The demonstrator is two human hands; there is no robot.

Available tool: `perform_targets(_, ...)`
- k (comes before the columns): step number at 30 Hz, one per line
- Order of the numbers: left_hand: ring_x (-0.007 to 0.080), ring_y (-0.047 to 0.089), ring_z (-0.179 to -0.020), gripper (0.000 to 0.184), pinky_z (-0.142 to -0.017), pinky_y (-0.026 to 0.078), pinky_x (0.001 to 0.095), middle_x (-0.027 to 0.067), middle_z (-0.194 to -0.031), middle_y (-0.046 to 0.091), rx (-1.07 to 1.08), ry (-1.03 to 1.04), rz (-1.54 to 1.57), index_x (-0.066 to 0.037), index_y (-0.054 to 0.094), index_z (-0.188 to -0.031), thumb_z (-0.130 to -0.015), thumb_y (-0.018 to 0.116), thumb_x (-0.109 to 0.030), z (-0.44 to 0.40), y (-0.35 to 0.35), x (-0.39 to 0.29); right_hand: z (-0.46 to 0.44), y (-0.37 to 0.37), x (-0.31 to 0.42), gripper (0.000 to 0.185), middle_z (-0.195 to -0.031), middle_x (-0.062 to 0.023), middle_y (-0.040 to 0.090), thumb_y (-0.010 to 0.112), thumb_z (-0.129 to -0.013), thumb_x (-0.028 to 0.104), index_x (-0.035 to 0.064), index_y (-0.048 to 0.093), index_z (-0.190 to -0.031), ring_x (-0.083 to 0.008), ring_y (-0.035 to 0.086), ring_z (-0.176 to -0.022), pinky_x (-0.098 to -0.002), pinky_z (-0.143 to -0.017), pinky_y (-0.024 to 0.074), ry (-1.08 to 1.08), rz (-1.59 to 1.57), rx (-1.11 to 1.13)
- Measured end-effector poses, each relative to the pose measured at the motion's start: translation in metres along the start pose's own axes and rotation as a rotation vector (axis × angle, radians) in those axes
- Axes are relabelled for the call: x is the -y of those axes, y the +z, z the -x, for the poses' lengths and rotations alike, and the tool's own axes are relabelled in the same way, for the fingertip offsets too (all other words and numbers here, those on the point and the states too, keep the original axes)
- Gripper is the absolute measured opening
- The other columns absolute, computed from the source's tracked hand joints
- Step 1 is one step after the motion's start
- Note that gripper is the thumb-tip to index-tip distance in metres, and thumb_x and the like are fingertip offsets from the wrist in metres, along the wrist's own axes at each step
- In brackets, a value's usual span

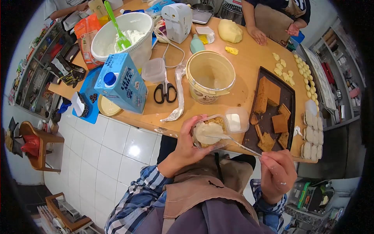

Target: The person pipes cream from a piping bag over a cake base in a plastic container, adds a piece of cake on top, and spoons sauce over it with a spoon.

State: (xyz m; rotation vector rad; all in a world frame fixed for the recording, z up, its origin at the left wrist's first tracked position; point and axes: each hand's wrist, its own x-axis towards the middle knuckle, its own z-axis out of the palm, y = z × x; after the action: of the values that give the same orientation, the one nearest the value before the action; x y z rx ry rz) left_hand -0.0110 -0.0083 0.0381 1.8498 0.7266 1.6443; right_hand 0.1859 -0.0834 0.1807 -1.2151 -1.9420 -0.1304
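Note:
My left hand holds a small clear plastic container by its side at the table's front edge. Inside it, pale cream partly covers crumbly brown cake. Pinched in my right hand is a thin metal spoon, its tip in the cream. The container's clear lid lies open behind it, with a white patch on it. Just beyond stands an open cream-coloured tub, smeared inside. To the right, a dark baking tray carries cut pieces of brown cake.
Scissors, a blue milk carton and a white bowl with a green spatula stand left. Filled containers are stacked right. A co-worker's hands are near dough at the back.

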Motion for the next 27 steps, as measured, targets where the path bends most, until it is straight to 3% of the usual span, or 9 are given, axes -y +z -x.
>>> perform_targets(10,0.0297,0.047,-0.114,0.094,-0.096,0.042,0.0392,0.0195,-0.122,0.039,0.043,-0.046,-0.096,-0.002,0.019,-0.132,-0.059,0.077,0.002,0.001,-0.004,-0.003,0.0,0.001,0.0,0.028,-0.077,-0.0097,0.062,0.067,-0.058,-0.011,0.0038,0.064,-0.082,-0.024,0.057,-0.062,-0.0304,-0.052,0.0446,0.0,-0.033,0.035)
perform_targets(16,0.0308,0.05,-0.111,0.087,-0.094,0.043,0.0372,0.0211,-0.121,0.043,0.004,-0.105,-0.034,0.0,0.027,-0.128,-0.059,0.08,-0.001,-0.002,-0.003,-0.009,0.002,0.001,0.0,0.03,-0.078,-0.0093,0.063,0.068,-0.056,-0.01,0.0042,0.064,-0.082,-0.0239,0.057,-0.062,-0.0303,-0.053,0.0455,0.008,-0.07,0.071)
perform_targets(27,0.0288,0.047,-0.114,0.099,-0.096,0.042,0.0391,0.0187,-0.123,0.038,-0.007,-0.028,-0.007,-0.004,0.016,-0.133,-0.06,0.082,-0.005,0.002,0.002,-0.001,0.002,-0.001,0.002,0.03,-0.078,-0.0094,0.063,0.069,-0.054,-0.009,0.0038,0.065,-0.081,-0.024,0.057,-0.062,-0.03,-0.052,0.0454,-0.003,-0.051,0.074)
